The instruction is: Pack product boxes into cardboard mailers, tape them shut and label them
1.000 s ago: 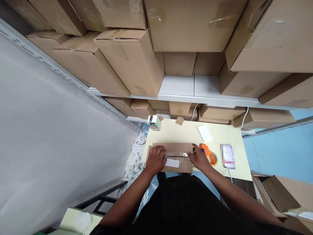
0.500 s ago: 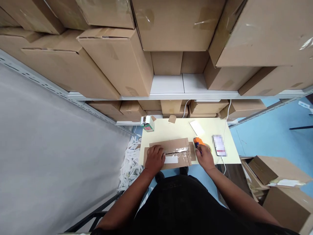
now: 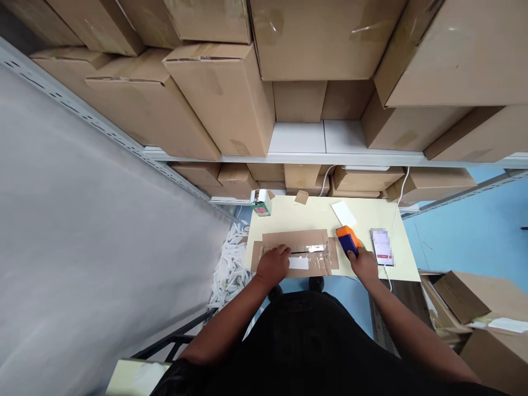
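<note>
A flat cardboard box lies on the pale table, with shiny clear tape and a white label on top. A dark gap runs along the middle of its upper face. My left hand rests on the left part of the box, fingers laid over it and grasping nothing. To the right of the box, my right hand is closed around an orange and blue tape dispenser, held near the table. Part of the dispenser is hidden by my fingers.
On the table are a small green-and-white box, a cardboard scrap, a white card and a phone. A white cable hangs by the phone. Shelves of cartons rise behind; opened cartons stand at right.
My right hand has lifted and turned the tape dispenser, so its blue side now shows. My left hand stays on the box. The whole view has shifted slightly.
</note>
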`<state>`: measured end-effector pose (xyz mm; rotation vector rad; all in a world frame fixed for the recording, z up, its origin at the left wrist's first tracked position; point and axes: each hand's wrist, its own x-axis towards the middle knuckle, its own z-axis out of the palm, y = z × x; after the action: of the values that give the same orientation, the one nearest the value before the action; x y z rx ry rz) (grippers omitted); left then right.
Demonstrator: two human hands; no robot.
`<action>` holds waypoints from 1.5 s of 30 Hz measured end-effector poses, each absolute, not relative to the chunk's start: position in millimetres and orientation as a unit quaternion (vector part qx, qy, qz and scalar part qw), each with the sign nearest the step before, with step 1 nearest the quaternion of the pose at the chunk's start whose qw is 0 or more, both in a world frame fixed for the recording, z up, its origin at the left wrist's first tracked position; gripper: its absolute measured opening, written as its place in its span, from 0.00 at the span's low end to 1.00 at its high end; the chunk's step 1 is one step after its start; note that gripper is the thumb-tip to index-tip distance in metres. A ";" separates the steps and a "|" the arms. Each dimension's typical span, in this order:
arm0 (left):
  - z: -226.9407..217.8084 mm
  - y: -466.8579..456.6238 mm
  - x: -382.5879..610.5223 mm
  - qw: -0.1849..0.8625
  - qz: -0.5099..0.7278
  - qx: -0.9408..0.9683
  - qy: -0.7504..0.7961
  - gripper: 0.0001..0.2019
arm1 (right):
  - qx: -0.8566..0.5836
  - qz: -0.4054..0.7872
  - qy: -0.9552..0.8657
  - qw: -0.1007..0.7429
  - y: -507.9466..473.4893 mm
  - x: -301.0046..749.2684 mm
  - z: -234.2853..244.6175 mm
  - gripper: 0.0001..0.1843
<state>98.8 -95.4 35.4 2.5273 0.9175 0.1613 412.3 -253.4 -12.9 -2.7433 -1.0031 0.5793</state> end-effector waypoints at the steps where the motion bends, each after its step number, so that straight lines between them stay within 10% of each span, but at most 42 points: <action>1: 38.6 -96.2 100.1 0.240 0.068 0.901 0.354 0.18 | -0.915 0.213 -0.313 0.142 -256.8 413.6 1.2 0.18; 6: 62.4 -93.3 103.3 0.409 0.116 0.790 0.443 0.16 | -0.823 0.304 -0.315 0.363 -249.9 390.4 80.8 0.21; 15: 69.7 -72.9 95.4 0.736 0.209 0.494 0.414 0.24 | -0.730 0.379 -0.504 0.265 -175.4 309.5 104.3 0.30; 29: 62.1 -83.0 81.8 0.734 0.249 0.419 0.473 0.07 | -0.705 0.354 -0.591 0.169 -150.2 305.7 100.8 0.30; 45: -4.0 -79.3 11.9 0.424 0.187 0.582 0.668 0.12 | -0.693 0.268 -0.667 -0.050 -131.2 322.0 125.7 0.31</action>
<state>11.9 -79.3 -4.0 1.4571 1.6704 0.4689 322.0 -131.2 125.7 -2.2501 -2.1647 0.8715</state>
